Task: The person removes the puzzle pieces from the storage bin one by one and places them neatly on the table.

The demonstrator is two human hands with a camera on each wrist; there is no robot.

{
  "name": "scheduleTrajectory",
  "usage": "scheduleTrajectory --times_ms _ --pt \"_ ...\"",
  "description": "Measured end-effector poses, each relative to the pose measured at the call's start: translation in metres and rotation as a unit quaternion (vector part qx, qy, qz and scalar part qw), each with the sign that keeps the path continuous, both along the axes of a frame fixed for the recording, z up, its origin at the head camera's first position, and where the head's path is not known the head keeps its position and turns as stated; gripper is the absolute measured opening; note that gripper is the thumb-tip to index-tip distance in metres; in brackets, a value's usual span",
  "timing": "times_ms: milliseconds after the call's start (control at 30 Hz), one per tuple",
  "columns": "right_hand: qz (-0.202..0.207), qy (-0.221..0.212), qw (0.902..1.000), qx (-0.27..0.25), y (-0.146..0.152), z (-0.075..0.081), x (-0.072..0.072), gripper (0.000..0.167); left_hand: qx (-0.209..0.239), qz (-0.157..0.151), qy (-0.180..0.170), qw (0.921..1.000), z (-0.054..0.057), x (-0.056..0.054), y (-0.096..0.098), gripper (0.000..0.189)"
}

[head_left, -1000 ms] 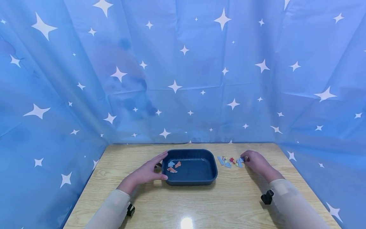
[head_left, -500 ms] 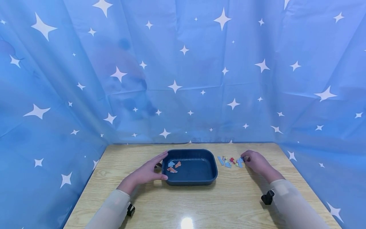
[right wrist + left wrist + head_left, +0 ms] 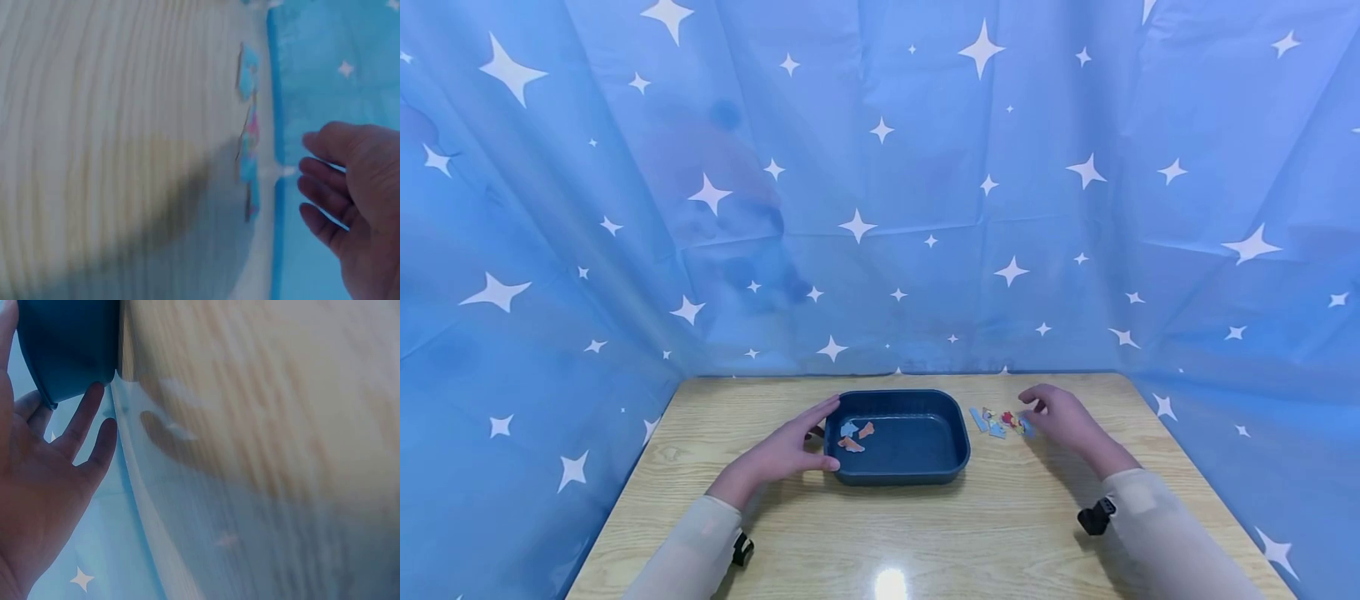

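A dark blue rectangular tray [image 3: 917, 478] stands on the table. My left hand [image 3: 786, 452] rests on its left end, the thumb at the near corner and the index finger at the far one; the left wrist view has the fingers fairly straight and spread against the tray wall [image 3: 69, 350]. Inside lie a light blue piece [image 3: 848, 429] and orange pieces [image 3: 852, 445], flat and irregular like puzzle pieces. Right of the tray, several similar pieces [image 3: 996, 430] form a cluster. Just above its right end hovers my right hand [image 3: 1063, 417], fingers loosely bent, with nothing visible between them.
The light wooden table [image 3: 985, 533] ends at a blue star-patterned curtain [image 3: 880, 292] behind and at both sides. Each wrist wears a black camera [image 3: 1096, 517].
My right hand has lifted off the rightmost blue piece and shifted slightly left, its thumb and index finger now apart. The left hand and tray have stayed put.
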State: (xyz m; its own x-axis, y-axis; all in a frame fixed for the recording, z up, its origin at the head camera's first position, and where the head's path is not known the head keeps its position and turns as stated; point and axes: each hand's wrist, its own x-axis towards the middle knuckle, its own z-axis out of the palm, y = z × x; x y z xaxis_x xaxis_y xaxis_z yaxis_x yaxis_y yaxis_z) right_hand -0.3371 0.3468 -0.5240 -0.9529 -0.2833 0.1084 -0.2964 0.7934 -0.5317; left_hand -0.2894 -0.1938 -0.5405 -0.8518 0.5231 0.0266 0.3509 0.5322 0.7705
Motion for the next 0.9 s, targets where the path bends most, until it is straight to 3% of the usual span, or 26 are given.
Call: scheduleTrajectory --times_ms 267,500,700,900 --pt "0.003 0.049 0.9983 -0.033 -0.047 0.020 0.004 0.030 0.002 0.000 -0.003 1.0000 -0.001 0.000 0.001 0.102" --pt "0.007 0.107 0.9942 -0.010 -0.099 0.029 0.010 0.034 0.001 0.003 -0.014 0.9999 0.000 -0.001 0.000 0.103" --pt "0.023 0.095 0.9952 -0.010 -0.140 0.031 0.019 0.032 0.002 0.003 -0.011 0.9999 -0.002 -0.001 0.000 0.103" --pt "0.048 0.065 0.9967 0.009 -0.177 0.023 0.023 0.028 -0.001 0.003 -0.011 0.9999 -0.003 -0.002 0.000 0.103"
